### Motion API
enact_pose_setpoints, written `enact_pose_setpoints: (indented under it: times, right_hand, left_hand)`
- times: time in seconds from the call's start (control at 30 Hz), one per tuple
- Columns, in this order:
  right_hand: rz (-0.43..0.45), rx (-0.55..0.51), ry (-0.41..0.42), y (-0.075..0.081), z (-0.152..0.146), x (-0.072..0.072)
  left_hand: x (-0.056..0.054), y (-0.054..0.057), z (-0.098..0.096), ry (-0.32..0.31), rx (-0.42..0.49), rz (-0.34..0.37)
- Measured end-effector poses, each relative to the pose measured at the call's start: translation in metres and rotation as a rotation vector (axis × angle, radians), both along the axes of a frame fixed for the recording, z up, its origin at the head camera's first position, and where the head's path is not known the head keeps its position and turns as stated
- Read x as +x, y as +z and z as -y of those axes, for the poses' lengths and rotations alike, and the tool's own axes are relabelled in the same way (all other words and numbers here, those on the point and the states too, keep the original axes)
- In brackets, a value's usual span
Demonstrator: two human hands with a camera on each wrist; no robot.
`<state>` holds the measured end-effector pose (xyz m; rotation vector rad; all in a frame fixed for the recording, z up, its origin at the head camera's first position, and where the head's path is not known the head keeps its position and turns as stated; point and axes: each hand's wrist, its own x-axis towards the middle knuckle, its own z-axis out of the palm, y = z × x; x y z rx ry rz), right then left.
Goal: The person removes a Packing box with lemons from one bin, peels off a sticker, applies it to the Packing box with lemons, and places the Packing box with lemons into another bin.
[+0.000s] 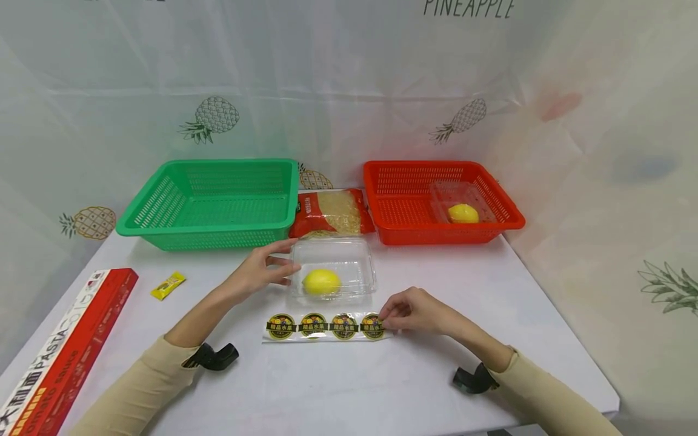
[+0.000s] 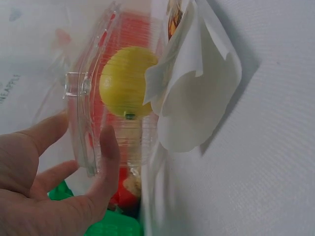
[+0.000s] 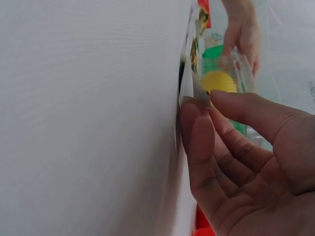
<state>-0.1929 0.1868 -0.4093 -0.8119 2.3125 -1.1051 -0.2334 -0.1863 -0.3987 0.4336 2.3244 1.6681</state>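
Observation:
A clear plastic clamshell box (image 1: 357, 257) with a yellow lemon (image 1: 322, 282) inside stands at the middle of the table, its lid down. My left hand (image 1: 253, 275) is at the box's left side, thumb and fingers spread and fairly straight at its edge. In front of the box lies a strip of round black-and-gold fruit stickers (image 1: 316, 338) on white backing. My right hand (image 1: 417, 312) pinches the strip's right end between thumb and fingers. The left wrist view shows the backing paper (image 2: 202, 103) curled up off the table.
Behind are a green basket (image 1: 212, 227), a red-and-clear noodle bag (image 1: 311, 212) and a red basket (image 1: 436, 235) holding another boxed lemon (image 1: 463, 213). On the left lie a small yellow packet (image 1: 168, 285) and a long red pasta box (image 1: 103, 327).

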Motion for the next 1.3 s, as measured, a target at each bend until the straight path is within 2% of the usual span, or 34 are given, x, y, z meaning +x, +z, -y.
enact_pose_setpoints:
  times: [0.2,0.57,0.8,1.0,1.3]
  right_hand:
    - [-0.006,0.002,-0.047,-0.0006,0.0031,-0.0025]
    - [0.078,-0.027,-0.113,-0.004,0.0071,-0.0018]
    - [0.082,-0.022,-0.112,-0.0039,0.0062,-0.0028]
    - [0.044,0.011,-0.108,-0.0032,0.0055,-0.0045]
    - [0.074,-0.035,-0.078,0.0003,0.0034,-0.0062]
  left_hand:
    - [-0.0023,0.0008,-0.0001,0.001,0.011,0.007]
    - [-0.0008,-0.0011,-0.0006,-0.001,0.022,0.015]
    - [0.0008,-0.0015,0.0001,0.0,0.017,0.013]
    - [0.0014,-0.0026,-0.0003,-0.004,0.019,0.02]
    - [0.0,-0.0026,-0.0003,-0.002,0.026,0.02]
